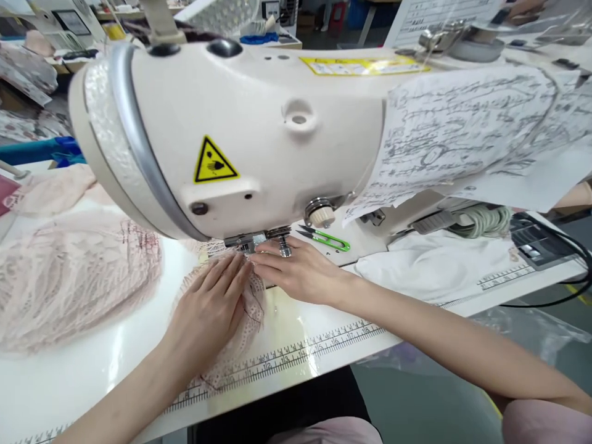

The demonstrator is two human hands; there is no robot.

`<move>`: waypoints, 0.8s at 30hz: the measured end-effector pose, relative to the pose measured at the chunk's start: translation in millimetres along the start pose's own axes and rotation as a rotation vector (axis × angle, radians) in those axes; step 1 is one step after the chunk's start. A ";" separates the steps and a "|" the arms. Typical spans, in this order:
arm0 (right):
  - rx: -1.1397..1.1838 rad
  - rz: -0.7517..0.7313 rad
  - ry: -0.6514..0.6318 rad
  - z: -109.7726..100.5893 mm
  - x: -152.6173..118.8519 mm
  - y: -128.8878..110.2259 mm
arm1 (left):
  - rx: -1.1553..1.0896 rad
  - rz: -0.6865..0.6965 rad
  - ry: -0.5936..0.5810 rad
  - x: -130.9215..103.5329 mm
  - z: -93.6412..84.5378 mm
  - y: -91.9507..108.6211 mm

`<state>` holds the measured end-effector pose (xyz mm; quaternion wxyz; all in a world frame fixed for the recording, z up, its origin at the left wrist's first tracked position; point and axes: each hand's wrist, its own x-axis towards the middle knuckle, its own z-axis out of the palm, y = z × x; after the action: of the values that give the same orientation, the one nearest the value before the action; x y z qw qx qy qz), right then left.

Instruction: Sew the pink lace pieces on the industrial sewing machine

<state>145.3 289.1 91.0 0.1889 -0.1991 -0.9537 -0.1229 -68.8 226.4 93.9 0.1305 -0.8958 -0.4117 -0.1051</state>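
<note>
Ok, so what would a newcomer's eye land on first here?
The big cream sewing machine filling the upper middle, with a yellow warning triangle on its left part. Next, the scribbled paper hanging over its right part. Below, the left hand lies on pink lace, the right hand beside it.

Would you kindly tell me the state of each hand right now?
Left hand: open, palm down on the pink lace.
Right hand: by the presser foot; whether it grips the lace cannot be told.

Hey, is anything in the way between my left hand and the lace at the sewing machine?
Nothing visible: your left hand rests directly on the pale pink lace, close to the presser foot.
</note>
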 end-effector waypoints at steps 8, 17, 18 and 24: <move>-0.054 0.027 0.050 5.3 9.4 4.9 | -0.077 -0.018 -0.009 4.6 10.7 -19.4; -0.089 0.111 -0.023 11.4 8.0 0.2 | -0.074 -0.002 -0.013 8.4 12.7 -24.2; -0.100 0.116 -0.035 11.3 8.3 -0.2 | -0.073 0.000 -0.006 8.7 13.2 -24.4; -0.105 0.123 -0.050 11.3 10.0 -1.3 | -0.062 -0.020 0.005 9.1 15.6 -23.5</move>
<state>132.7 294.8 84.7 0.1613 -0.2698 -0.9364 -0.1559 -79.7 252.6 85.4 0.1025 -0.8950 -0.4168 -0.1214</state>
